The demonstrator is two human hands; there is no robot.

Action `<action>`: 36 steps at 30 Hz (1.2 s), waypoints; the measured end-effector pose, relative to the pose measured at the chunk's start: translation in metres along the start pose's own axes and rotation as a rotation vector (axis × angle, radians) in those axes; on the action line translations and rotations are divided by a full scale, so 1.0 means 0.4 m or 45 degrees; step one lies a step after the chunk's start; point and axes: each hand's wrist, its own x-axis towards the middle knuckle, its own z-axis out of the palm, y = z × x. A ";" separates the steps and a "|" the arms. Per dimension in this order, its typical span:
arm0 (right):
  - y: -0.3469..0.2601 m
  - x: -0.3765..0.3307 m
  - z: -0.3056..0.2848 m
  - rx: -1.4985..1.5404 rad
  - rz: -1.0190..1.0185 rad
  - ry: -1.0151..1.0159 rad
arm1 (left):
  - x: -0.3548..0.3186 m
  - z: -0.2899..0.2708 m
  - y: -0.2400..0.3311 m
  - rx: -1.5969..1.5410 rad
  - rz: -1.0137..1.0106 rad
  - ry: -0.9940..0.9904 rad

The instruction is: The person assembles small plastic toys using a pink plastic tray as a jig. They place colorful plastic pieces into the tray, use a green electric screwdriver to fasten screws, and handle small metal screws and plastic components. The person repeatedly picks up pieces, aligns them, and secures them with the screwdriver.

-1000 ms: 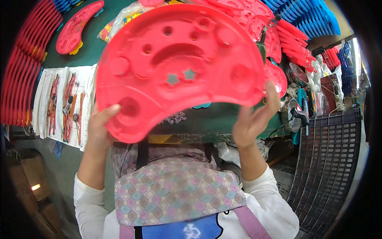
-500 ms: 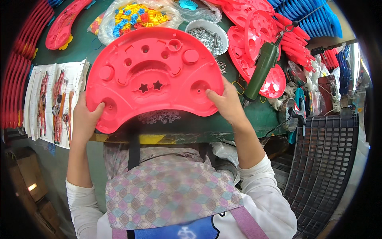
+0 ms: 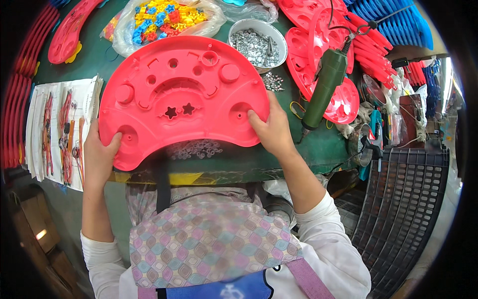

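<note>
A curved red plastic shell (image 3: 199,122) is held up over the front of the green table, its hollow side with posts, round holes and two star-shaped cutouts showing. My left hand (image 3: 101,153) grips its lower left corner, thumb on the face beside a round recess. At the right end, my right hand (image 3: 273,130) pinches the edge, with the thumb near the other recess. The fingers of both hands are partly hidden behind the shell. Small clear plastic pieces (image 3: 195,149) lie on the table just below the shell's curved lower edge.
A green electric screwdriver (image 3: 324,89) hangs on the right. Behind the shell are a white bowl (image 3: 283,50) of screws and a bag of colourful star pieces (image 3: 167,20). Wired parts on paper (image 3: 62,129) lie left. Red shells (image 3: 343,102) and blue parts (image 3: 393,22) are stacked back right.
Both hands have shifted the shell slightly left, showing more of the screw bowl. The view has moved a little too. My grip looks the same.
</note>
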 end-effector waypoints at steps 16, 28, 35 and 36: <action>0.001 0.011 0.024 0.075 0.006 -0.019 | -0.010 0.020 -0.018 -0.166 0.086 0.129; 0.027 0.020 -0.003 0.149 -0.012 -0.148 | 0.004 0.029 -0.007 -0.101 -0.048 0.103; 0.039 0.029 -0.005 0.172 0.011 -0.153 | 0.015 0.026 -0.003 -0.026 -0.034 0.086; 0.037 0.031 -0.008 0.176 0.039 -0.163 | 0.019 0.027 0.003 -0.023 -0.071 0.062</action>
